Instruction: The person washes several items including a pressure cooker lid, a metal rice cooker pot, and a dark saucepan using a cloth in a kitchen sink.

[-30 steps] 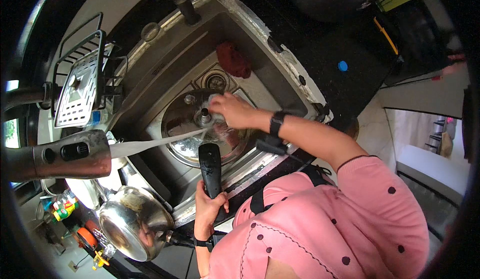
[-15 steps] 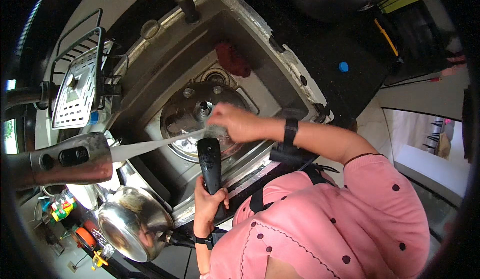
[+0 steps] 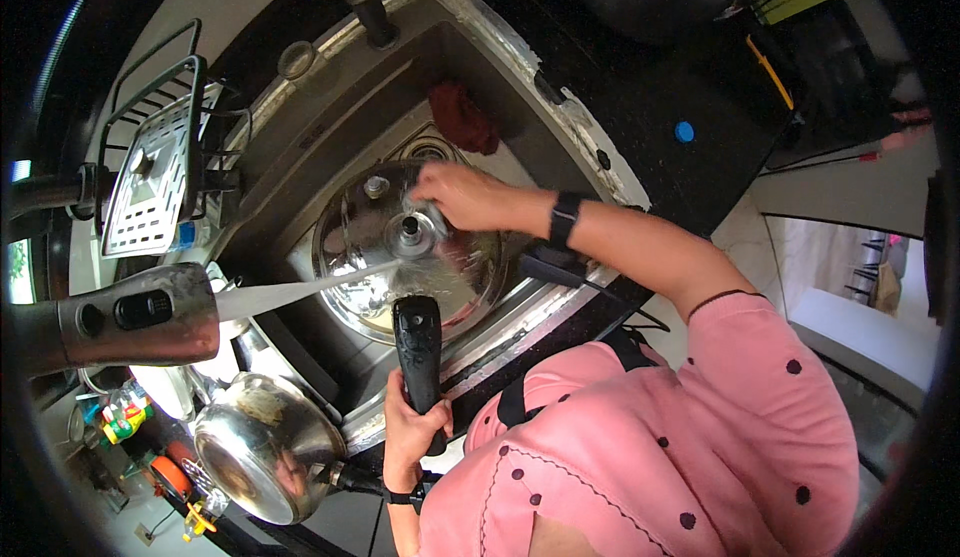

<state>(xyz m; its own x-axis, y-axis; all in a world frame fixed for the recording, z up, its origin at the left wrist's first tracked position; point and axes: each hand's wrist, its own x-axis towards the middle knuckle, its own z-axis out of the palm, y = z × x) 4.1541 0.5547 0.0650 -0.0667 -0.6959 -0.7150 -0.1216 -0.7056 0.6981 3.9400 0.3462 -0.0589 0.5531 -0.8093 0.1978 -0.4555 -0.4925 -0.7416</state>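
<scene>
A round, shiny pressure cooker lid [image 3: 350, 227] lies tilted in the sink, wet, with a knob-like valve at its middle. Its long black handle [image 3: 418, 342] points toward me, and my left hand [image 3: 413, 422] is wrapped around the handle's lower end. My right hand [image 3: 462, 197] presses on the lid's far right part beside the valve, fingers bent together. A grey scrubber [image 3: 428, 219] shows partly beneath those fingers; most of it is hidden. From the tap [image 3: 150, 315] at left, a stream of water [image 3: 300, 293] runs onto the lid near the handle.
The steel sink [image 3: 330, 122] surrounds the lid, with a dark red cloth [image 3: 462, 117] at its far side. A metal pot [image 3: 268, 447] stands at the left near edge. A rack [image 3: 160, 167] rises at far left. A blue cap [image 3: 684, 132] sits on the dark counter.
My right hand has moved away from me over the lid, from near the handle to beyond the valve. The lid has shifted slightly. My left hand keeps its hold on the handle.
</scene>
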